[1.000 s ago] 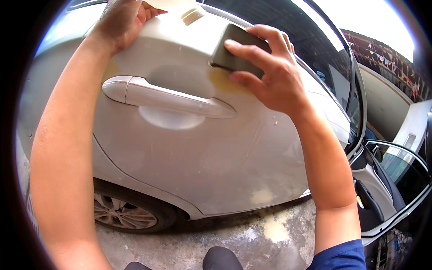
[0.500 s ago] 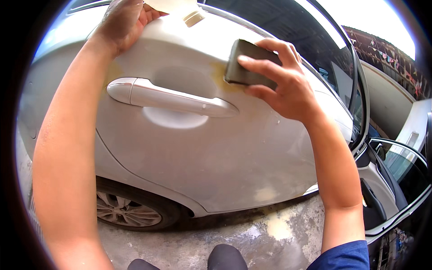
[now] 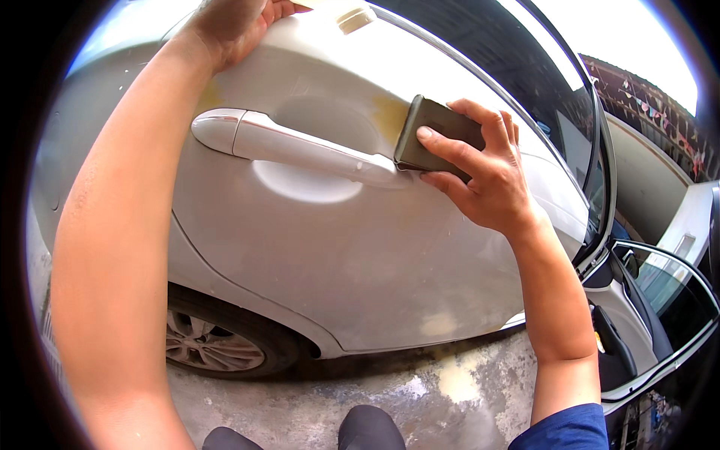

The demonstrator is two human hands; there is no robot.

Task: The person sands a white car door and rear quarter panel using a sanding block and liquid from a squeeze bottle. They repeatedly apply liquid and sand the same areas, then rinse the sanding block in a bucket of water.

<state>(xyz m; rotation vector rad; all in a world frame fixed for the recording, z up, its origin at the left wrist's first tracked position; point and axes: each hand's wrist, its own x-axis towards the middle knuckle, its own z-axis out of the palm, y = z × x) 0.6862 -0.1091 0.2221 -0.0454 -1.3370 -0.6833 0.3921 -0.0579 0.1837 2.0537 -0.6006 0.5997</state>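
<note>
My right hand (image 3: 487,169) grips a dark grey rectangular sanding block (image 3: 448,133), thumb and fingers spread over it. The block's left edge lies against the silver car door (image 3: 315,247), just above the right end of the door handle (image 3: 300,146). A yellowish filler patch (image 3: 390,116) shows beside the block. At the top edge of the picture my left hand (image 3: 240,30) is curled by the upper door, partly cut off. Its fingers close on a pale, flat piece with a tan block-like end (image 3: 355,19), whose kind I cannot make out.
Below the door are a wheel (image 3: 217,337) and a stained concrete floor (image 3: 450,390). A pale patch (image 3: 439,324) marks the lower door. Dark window glass (image 3: 480,45) runs along the top. Another car door (image 3: 660,300) stands open at the right.
The sanding block in my right hand has moved down along the door, towards the handle's right end. My left hand keeps its hold on the pale piece; the whole view has shifted slightly.
</note>
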